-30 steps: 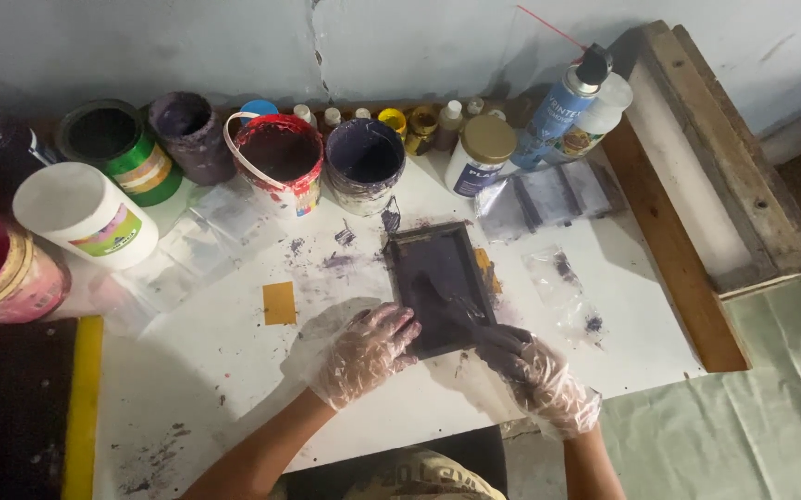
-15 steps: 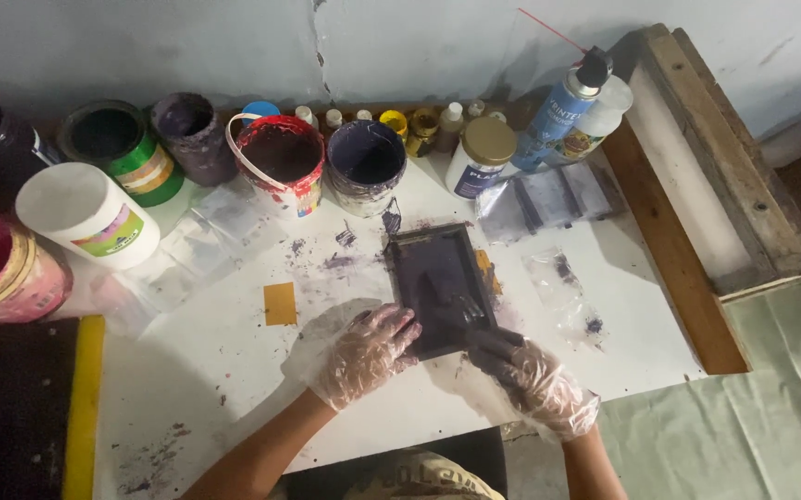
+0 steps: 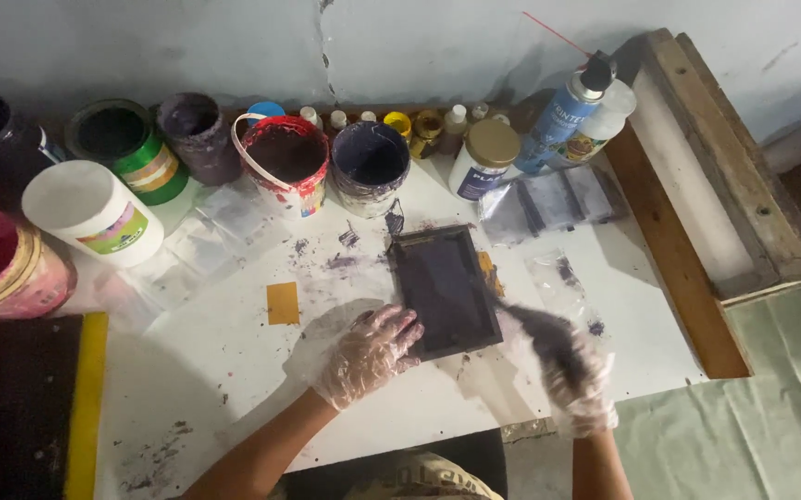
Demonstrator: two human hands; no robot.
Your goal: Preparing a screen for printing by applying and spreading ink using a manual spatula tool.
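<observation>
You've got a white tabletop [image 3: 234, 370], stained with dark purple specks, pushed against a pale grey wall [image 3: 419, 46] with a vertical crack. Wooden frame [image 3: 696, 185] leans at the table's right edge. Pale green sheet [image 3: 770, 407] covers the floor. Light is dim, shadowed left.

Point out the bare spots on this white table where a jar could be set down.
Bare table lies between the orange patch, the left hand and the yellow-edged board. A smaller patch lies right of the right hand, by the wooden frame. The back row of paint tubs is crowded.
</observation>
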